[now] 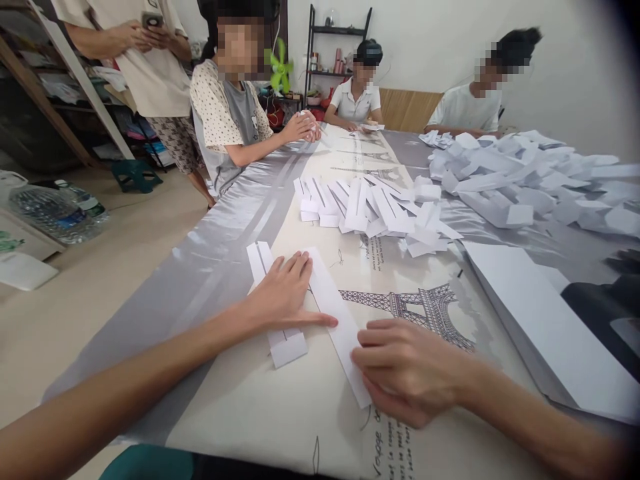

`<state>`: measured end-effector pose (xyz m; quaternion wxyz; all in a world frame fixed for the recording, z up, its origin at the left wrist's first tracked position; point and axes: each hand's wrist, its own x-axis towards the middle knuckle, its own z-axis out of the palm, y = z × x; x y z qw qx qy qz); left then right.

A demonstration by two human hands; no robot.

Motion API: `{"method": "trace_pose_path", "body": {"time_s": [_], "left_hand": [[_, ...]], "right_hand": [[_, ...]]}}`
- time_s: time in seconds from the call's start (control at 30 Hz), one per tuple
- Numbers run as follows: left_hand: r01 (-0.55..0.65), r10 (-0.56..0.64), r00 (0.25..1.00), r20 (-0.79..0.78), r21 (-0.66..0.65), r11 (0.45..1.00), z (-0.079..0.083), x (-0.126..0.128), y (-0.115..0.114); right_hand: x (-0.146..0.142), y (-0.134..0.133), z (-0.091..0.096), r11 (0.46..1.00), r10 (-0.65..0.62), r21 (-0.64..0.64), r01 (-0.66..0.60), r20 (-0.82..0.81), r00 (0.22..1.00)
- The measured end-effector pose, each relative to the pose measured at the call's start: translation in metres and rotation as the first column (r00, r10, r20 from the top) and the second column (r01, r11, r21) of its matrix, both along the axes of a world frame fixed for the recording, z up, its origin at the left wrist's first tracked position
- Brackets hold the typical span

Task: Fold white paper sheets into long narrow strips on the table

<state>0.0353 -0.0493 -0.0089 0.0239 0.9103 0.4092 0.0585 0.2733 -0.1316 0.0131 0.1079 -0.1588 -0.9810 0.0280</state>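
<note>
A narrow strip of folded white paper [336, 310] lies slanted on the table in front of me. My left hand [280, 293] rests flat across its upper end, fingers stretched out and thumb pressing on the strip. Beneath that hand is another folded paper piece [289, 348] with a dark slit along it, partly covered. At the lower right edge of the slanted strip, my right hand [405, 367] has its fingers curled and closed on the paper. The exact pinch point is hidden by the fingers.
Ahead lies a heap of folded paper pieces [365, 203]; a larger pile [520, 173] covers the far right. Flat white sheets [545, 320] lie at my right on the printed tablecloth [240, 413]. Several people are around the table, one person [230, 113] at the left side.
</note>
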Motion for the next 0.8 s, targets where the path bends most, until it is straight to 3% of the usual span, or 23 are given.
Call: {"method": "trace_pose_path", "body": {"time_s": [0.2, 0.4, 0.57, 0.8], "left_hand": [[-0.012, 0.012, 1.0, -0.018, -0.019, 1.0, -0.001, -0.002, 0.001], [0.066, -0.067, 0.998, -0.013, -0.085, 0.994, 0.002, -0.013, 0.004], [0.17, -0.172, 0.985, 0.006, -0.185, 0.968, 0.002, -0.02, 0.007], [0.192, -0.195, 0.981, 0.004, -0.192, 0.962, -0.004, -0.028, 0.012]], "right_hand": [[0.007, -0.006, 0.003, 0.979, -0.063, -0.197, 0.055, -0.032, 0.998], [0.017, 0.005, 0.003, 0.888, -0.123, -0.451, 0.087, -0.05, 0.991], [0.019, 0.007, 0.0, 0.861, -0.14, -0.5, 0.09, -0.063, 0.988], [0.02, 0.008, -0.001, 0.847, -0.162, -0.521, 0.107, -0.06, 0.985]]}}
